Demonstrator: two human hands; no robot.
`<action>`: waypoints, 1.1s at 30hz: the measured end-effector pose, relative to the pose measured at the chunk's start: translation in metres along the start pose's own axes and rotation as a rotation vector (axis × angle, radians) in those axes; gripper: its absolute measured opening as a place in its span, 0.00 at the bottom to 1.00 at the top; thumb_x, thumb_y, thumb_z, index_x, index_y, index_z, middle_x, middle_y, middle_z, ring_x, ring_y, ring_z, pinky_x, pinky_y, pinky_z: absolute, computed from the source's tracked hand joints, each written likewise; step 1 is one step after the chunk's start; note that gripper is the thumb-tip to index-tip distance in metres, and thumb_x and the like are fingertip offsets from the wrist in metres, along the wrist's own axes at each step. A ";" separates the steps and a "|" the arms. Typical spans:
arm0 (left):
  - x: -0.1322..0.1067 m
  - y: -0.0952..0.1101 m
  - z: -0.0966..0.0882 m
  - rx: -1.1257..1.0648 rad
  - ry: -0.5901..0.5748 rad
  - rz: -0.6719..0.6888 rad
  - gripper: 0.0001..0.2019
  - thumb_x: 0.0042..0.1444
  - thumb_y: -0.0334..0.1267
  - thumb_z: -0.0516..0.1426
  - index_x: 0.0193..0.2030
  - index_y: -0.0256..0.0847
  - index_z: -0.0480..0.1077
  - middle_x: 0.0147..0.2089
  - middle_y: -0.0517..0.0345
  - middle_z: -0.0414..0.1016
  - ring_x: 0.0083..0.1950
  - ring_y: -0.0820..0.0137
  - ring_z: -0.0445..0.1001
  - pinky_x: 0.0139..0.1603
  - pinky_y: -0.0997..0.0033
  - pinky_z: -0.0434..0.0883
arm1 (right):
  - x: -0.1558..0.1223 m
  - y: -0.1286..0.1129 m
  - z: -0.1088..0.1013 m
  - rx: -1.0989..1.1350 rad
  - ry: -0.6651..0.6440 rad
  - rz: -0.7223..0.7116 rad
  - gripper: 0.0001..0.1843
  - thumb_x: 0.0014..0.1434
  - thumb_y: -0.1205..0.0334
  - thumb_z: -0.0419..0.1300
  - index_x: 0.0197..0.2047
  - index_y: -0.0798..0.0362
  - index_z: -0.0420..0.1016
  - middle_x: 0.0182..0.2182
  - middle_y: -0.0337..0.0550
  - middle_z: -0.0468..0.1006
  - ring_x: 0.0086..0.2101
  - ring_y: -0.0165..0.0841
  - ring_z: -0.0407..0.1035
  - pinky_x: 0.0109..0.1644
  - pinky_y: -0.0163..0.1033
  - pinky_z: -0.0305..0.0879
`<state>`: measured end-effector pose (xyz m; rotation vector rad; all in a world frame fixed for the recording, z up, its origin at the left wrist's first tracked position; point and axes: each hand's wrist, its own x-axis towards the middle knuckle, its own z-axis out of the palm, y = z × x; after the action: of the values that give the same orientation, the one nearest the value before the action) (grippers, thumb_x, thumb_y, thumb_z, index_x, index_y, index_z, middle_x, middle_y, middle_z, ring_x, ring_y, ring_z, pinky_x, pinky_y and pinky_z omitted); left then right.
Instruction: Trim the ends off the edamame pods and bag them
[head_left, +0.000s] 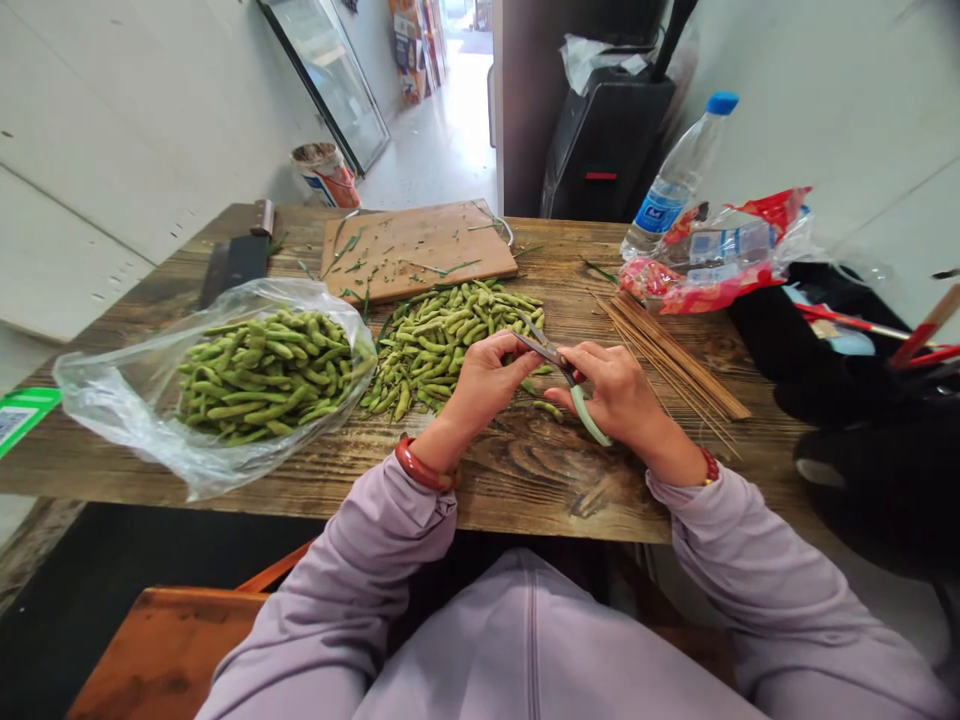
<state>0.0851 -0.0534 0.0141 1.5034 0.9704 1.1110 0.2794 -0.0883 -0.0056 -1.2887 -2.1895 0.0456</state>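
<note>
the scissors [553, 355] lie right at the fingers, blades pointing up and left, the pale green handle hanging below the right fingers [592, 362], which are curled round it with a firm hold. the left fingers [504, 348] are bent in beside the blades, thumb drawn toward the index; i cannot tell how tightly they close, or whether a pod sits between them. the step in hand looks to be snipping, piece by piece. the next move seems to call for steady left fingers, with the tips clear of the cutting edge, and a small squeeze on the right.

just beyond and left of the left fingers, loose green pods [442, 335] spread in a heap on the bench [525, 490]. farther left is an open plastic bag [124, 400] with bagged pods [270, 380] inside. past the heap, a cutting board [420, 250] carries green scraps. right of the right fingers lie thin sticks [675, 350], and beyond those stands a bottle [667, 200].
</note>
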 end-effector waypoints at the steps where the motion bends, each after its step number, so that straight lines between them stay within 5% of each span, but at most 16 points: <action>1: 0.000 0.001 0.000 0.007 -0.005 0.000 0.06 0.53 0.38 0.65 0.31 0.37 0.79 0.32 0.56 0.76 0.35 0.71 0.69 0.38 0.73 0.66 | 0.000 0.000 -0.001 -0.007 -0.002 -0.001 0.23 0.65 0.42 0.59 0.53 0.50 0.74 0.39 0.48 0.81 0.36 0.42 0.74 0.42 0.47 0.62; 18: 0.003 0.001 -0.003 0.203 0.001 0.066 0.06 0.51 0.34 0.61 0.32 0.34 0.79 0.27 0.60 0.73 0.30 0.75 0.65 0.35 0.74 0.63 | 0.003 -0.002 -0.009 -0.158 -0.158 -0.020 0.21 0.66 0.47 0.61 0.53 0.54 0.75 0.40 0.47 0.80 0.36 0.39 0.72 0.40 0.42 0.57; 26: 0.003 -0.004 -0.001 -0.265 -0.066 -0.302 0.15 0.44 0.44 0.69 0.29 0.34 0.74 0.19 0.69 0.58 0.18 0.84 0.48 0.19 0.76 0.43 | 0.001 0.000 -0.001 -0.093 -0.124 -0.010 0.20 0.65 0.48 0.62 0.53 0.53 0.75 0.39 0.47 0.79 0.36 0.39 0.73 0.39 0.42 0.58; 33: 0.004 -0.003 -0.003 -0.462 -0.064 -0.356 0.16 0.45 0.41 0.70 0.32 0.34 0.70 0.23 0.66 0.66 0.18 0.84 0.55 0.18 0.81 0.46 | 0.002 0.009 0.005 0.053 0.056 0.072 0.25 0.64 0.44 0.62 0.55 0.54 0.73 0.40 0.48 0.79 0.36 0.39 0.74 0.40 0.44 0.64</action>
<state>0.0832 -0.0480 0.0125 0.9444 0.8268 0.9405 0.2830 -0.0809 -0.0117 -1.3235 -2.0804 0.0942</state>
